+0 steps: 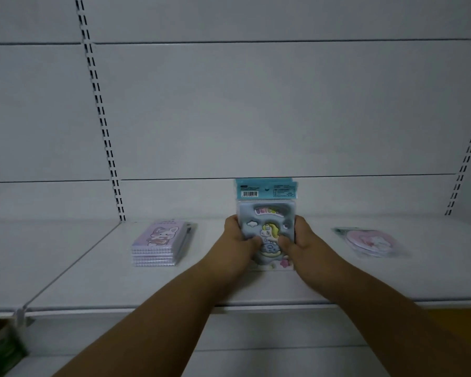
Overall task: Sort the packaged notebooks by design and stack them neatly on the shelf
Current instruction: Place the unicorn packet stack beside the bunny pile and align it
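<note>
White shelf [256, 289] under dim light, left hand [238, 238] and right hand [301, 239] gripping both sides of the blue unicorn notebooks [267, 229] – mid-shelf, thumbs on the cover, purple notebook stack [161, 244] left, round pink notebook [370, 242] right, slotted back wall [256, 104] behind.

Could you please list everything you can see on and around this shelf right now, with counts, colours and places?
unicorn notebooks: one held bundle, count unclear, blue with teal header cards, centre of the shelf between both hands.
bunny notebooks: one stack, several, lilac, lying flat on the shelf's left part.
round pink item: one, pink in a clear wrapper, lying flat on the right.
shelf: one, white, across the view.
back panel: white, with slotted uprights.
green item: dark green, lower left, unclear.
left hand: grips the bundle's left edge.
right hand: grips its right edge.
</note>
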The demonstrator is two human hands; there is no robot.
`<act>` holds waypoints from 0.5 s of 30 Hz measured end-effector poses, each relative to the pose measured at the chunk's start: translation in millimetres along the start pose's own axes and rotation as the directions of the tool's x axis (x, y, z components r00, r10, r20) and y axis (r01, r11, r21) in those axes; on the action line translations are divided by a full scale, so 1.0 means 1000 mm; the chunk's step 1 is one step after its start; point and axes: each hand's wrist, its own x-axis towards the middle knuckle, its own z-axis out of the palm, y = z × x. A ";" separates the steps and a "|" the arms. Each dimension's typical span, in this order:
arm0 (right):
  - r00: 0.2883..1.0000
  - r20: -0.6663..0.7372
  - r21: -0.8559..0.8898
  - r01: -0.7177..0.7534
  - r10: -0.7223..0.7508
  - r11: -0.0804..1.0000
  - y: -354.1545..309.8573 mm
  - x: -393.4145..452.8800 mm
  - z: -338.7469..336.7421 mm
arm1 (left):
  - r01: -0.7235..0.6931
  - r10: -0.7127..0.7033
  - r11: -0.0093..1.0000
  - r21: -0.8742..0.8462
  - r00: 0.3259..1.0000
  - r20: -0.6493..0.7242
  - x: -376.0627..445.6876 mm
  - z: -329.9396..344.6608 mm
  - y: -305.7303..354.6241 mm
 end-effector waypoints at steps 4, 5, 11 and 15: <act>0.998 0.048 -0.082 0.036 -0.032 0.996 0.001 -0.006 -0.013 | -0.075 0.059 0.980 0.186 0.994 0.093 -0.003 -0.016 0.002; 0.997 0.064 -0.093 0.045 -0.039 0.995 0.001 -0.008 -0.015 | -0.097 0.074 0.969 0.228 0.991 0.111 -0.004 -0.020 0.003; 0.994 0.089 -0.086 0.067 -0.059 0.994 -0.002 -0.010 -0.018 | -0.161 0.130 0.930 0.331 0.985 0.113 -0.013 -0.026 0.002; 0.998 0.053 -0.102 0.034 -0.029 0.994 -0.004 -0.004 -0.014 | -0.142 0.115 0.918 0.371 0.989 0.093 -0.008 -0.032 0.006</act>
